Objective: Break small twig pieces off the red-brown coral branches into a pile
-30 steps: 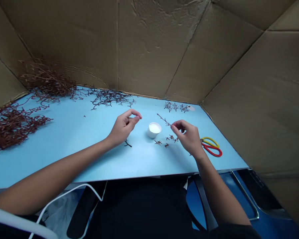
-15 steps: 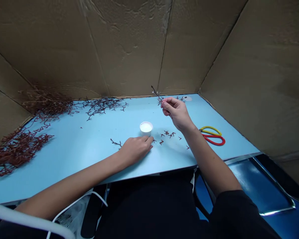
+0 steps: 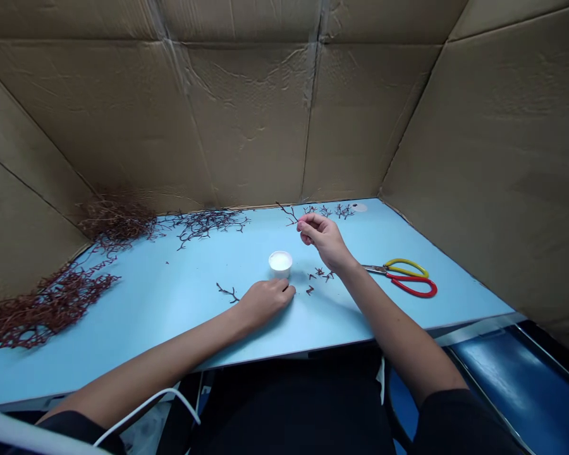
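Right hand (image 3: 323, 237) pinches thin dark-red branched twig (image 3: 287, 216) by its stem above light-blue table (image 3: 171, 303), so branches are free. Left hand (image 3: 264, 298) lies flat, empty, beside small white round cup (image 3: 280, 261), prob. for support.

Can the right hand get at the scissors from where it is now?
Probably yes: the scissors lie on bare table to the right of the right hand, with nothing between. But that hand is pinching a twig, so its fingers are occupied.
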`<state>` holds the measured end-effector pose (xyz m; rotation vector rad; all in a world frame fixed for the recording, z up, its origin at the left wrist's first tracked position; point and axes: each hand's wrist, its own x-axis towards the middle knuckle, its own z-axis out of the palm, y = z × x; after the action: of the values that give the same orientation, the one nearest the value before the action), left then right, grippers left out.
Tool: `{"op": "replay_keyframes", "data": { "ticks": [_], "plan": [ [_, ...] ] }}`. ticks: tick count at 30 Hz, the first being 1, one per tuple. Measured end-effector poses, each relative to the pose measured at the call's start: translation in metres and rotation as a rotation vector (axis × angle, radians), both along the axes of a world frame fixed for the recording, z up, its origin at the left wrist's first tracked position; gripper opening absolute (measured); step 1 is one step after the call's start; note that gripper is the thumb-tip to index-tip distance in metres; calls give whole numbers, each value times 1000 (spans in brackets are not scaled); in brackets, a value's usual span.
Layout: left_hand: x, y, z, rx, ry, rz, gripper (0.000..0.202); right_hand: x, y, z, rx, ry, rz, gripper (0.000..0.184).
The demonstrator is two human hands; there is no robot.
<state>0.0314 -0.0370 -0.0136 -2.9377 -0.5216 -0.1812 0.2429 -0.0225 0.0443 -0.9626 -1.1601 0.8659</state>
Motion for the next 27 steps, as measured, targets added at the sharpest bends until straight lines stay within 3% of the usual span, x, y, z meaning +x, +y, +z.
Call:
{"op": "replay_keyframes", "data": {
  "ticks": [4, 8, 11, 15, 21, 27],
  "plan": [
    [-20, 4, 3, -165, -195, -17, 27, -7, -3, -2, -28, -20, 30, 47],
    [-40, 17, 23, -600, -622, -50, 28, -24, -11, 6, -41, -11, 107, 45],
    [-50, 31, 37, -915, -931, 108, 31, -41, -15, 13, -59, 22, 159, 42],
    [-59, 48, 42, -1174, -1243, 264, 42, -69, -15, 13, -102, 82, 195, 39],
    [-67, 44, 41, -1287, -1388, 233, 41, -103, -24, -3, -126, 53, 249, 34],
    [-72, 44, 41, -1318, -1355, 143, 39, -105, -31, -10, -90, 94, 258, 30]
  ]
}}
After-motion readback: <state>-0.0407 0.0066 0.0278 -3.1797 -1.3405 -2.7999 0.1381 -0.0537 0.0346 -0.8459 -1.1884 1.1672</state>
